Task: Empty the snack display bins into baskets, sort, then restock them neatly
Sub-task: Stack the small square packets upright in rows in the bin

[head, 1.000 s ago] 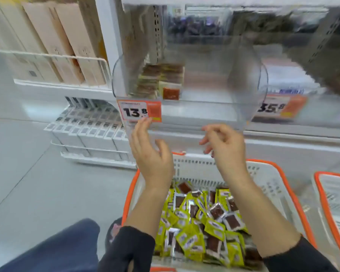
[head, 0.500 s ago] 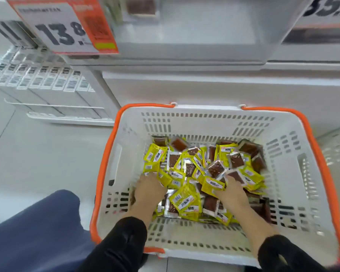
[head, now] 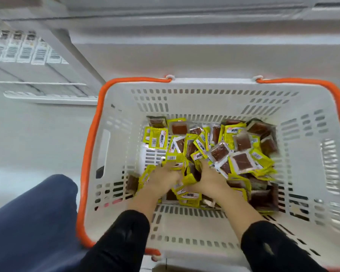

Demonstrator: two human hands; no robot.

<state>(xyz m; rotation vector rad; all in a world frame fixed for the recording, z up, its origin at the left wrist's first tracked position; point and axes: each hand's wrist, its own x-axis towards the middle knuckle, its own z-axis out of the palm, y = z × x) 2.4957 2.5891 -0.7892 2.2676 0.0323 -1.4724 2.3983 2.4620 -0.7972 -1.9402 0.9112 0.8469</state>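
Both hands drawn together, left hand (head: 163, 176), right hand (head: 210, 178), fingers buried in snack packets (head: 241, 160), grip unclear, basket (head: 312, 173)

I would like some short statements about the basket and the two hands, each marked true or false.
1. Both hands, left hand and right hand, are inside the white basket. True.
2. The basket rim is blue. False: it is orange.
3. The snack packets are mostly yellow. True.
4. The packets stand in neat rows. False: they lie in a loose pile.
5. The basket floor is completely covered. False: a bare patch shows at the left.
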